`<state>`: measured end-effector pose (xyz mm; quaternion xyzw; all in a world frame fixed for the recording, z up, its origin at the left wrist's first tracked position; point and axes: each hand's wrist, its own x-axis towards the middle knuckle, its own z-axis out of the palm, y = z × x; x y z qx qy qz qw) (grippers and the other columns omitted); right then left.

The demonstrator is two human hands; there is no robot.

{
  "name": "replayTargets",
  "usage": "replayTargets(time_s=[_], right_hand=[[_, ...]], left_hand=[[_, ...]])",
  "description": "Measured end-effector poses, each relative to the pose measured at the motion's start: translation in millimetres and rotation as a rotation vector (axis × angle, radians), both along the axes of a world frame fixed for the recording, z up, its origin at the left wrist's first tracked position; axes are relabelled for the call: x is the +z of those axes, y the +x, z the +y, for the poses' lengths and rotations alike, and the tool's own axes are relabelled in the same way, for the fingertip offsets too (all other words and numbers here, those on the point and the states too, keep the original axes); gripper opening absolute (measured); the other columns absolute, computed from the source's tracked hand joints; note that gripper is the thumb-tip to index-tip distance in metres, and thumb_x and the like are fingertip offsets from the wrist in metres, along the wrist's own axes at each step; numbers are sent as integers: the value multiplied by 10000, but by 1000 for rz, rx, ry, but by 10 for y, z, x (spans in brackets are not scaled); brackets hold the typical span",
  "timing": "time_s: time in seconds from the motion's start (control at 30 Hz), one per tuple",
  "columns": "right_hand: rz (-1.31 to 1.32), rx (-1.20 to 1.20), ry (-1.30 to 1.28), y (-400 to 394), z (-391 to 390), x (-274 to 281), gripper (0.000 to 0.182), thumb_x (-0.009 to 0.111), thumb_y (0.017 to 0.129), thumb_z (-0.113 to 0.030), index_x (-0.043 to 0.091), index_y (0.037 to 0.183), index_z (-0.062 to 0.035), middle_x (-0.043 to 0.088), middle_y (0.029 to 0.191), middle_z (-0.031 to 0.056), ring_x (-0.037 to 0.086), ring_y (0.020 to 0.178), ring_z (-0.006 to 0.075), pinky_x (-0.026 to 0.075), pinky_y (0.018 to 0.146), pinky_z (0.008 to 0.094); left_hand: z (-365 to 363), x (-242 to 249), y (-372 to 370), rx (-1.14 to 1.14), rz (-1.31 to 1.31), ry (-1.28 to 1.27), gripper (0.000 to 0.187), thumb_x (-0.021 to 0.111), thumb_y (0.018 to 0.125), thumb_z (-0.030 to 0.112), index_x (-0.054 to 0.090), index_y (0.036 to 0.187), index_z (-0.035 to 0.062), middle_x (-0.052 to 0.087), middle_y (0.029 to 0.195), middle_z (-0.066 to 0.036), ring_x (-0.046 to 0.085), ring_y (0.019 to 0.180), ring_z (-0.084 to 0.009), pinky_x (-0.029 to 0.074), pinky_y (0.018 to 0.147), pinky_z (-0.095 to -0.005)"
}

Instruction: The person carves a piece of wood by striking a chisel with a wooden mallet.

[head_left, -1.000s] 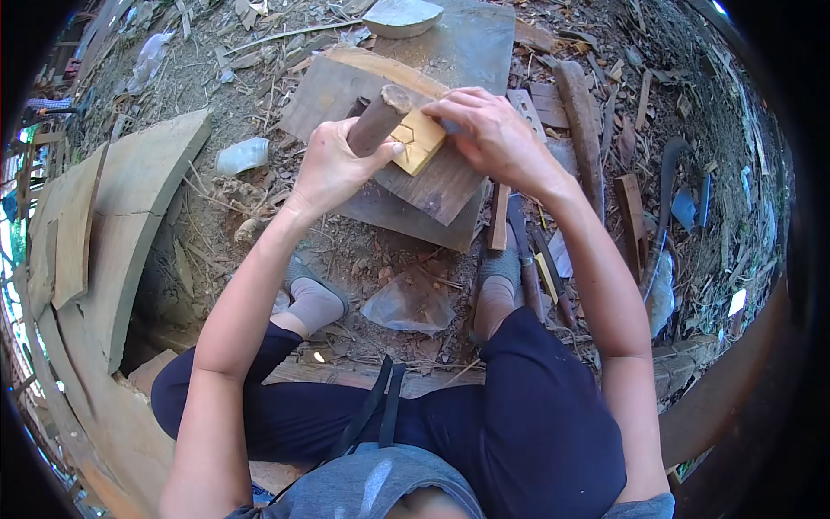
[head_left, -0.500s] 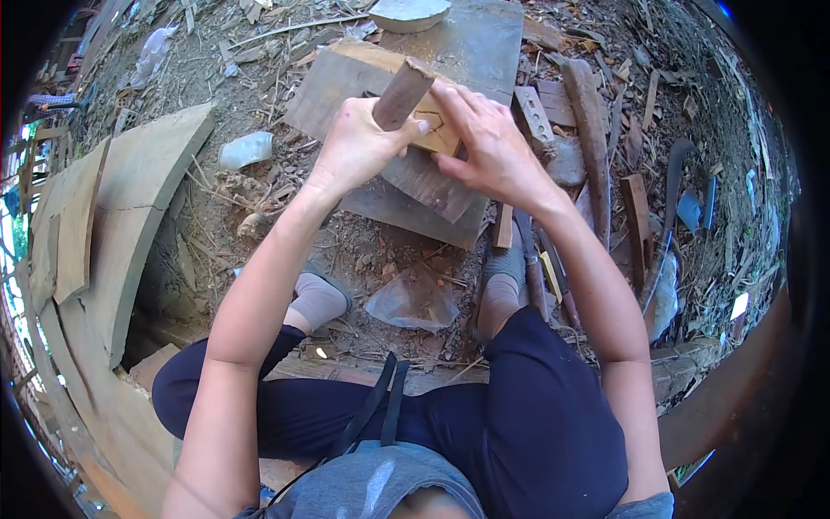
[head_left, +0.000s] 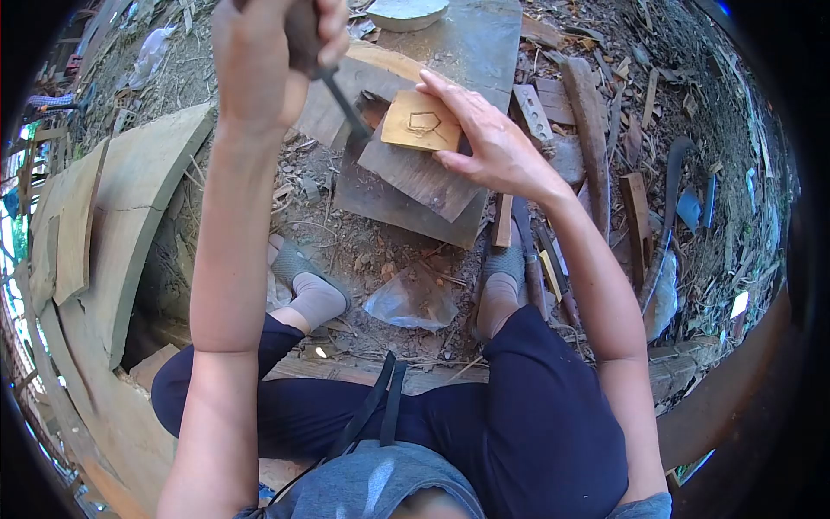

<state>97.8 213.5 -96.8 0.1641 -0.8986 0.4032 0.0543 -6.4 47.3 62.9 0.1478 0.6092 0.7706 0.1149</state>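
My left hand (head_left: 264,73) is raised at the top left, fingers wrapped round the thick brown handle of a tool (head_left: 347,107). A narrow dark metal shaft runs down from the handle toward the boards; its far end is blurred, so the exact kind of tool cannot be told. My right hand (head_left: 497,147) holds the right edge of a small yellow wood block (head_left: 423,126), thumb near its lower corner and fingers along its upper side. A dark outline with several angled sides is marked on the block's face. Beneath the block lies a brown board (head_left: 428,182).
A larger grey board (head_left: 484,52) lies under the work, with a round pale slab (head_left: 406,12) at its far end. A curved blade (head_left: 673,203) and wood offcuts lie to the right. Large planks (head_left: 147,199) lean on the left. A plastic bag (head_left: 412,298) lies between my feet.
My left hand has lifted up and left with the tool, away from the yellow block, uncovering the block's marked face. My right hand stays at the block's right edge, almost unmoved.
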Motion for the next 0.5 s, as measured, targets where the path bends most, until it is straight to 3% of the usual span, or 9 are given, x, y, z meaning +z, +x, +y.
replayTargets(time_s=[0.03,0.07,0.13,0.2,0.33,0.4,0.5], right_hand=[[2,2,-1,-6,-3,-1,952,723,782,-118,233,1598,-92,508,1478,156,459,1385,336,366,1169,440],[0,-2,-2,-7,-4,-3,947,723,783,-119,237,1595,-88,511,1475,156,460,1383,337,366,1170,437],[-4,-11,-3,5,0,2,943,723,783,-121,241,1592,-84,514,1471,157,461,1381,337,366,1172,434],[-72,-18,-33,12,-9,23,937,700,770,-69,255,1594,-107,446,1548,108,397,1444,315,301,1233,419],[-78,-27,-36,32,-5,41,930,705,773,-76,264,1590,-112,445,1548,109,402,1442,310,314,1226,416],[29,-26,-2,15,-5,-4,908,726,790,-150,280,1577,-75,527,1441,200,487,1355,354,386,1149,438],[6,-34,-2,19,-3,-11,896,722,789,-155,292,1571,-71,528,1435,215,490,1351,355,388,1144,442]], left_hand=[[105,127,38,136,-142,68,373,596,1009,396,475,737,172,409,572,54,396,403,-69,359,360,-215],[73,42,-43,53,-38,149,425,610,994,492,497,760,155,454,600,42,450,415,-74,392,354,-219],[103,-139,-200,9,49,170,428,614,989,496,494,760,156,468,601,39,466,418,-72,386,347,-217],[174,-251,-299,-65,146,213,433,623,978,509,494,759,160,505,607,31,502,426,-68,376,329,-216],[263,-345,-236,-22,-2,219,425,641,968,504,499,755,165,504,604,30,495,420,-67,378,333,-216],[269,-385,-266,-19,-20,196,412,653,965,491,500,762,166,502,600,30,496,420,-67,377,333,-217],[278,-416,-295,-30,-46,180,407,662,963,478,496,770,161,497,594,31,481,414,-67,367,331,-218]])
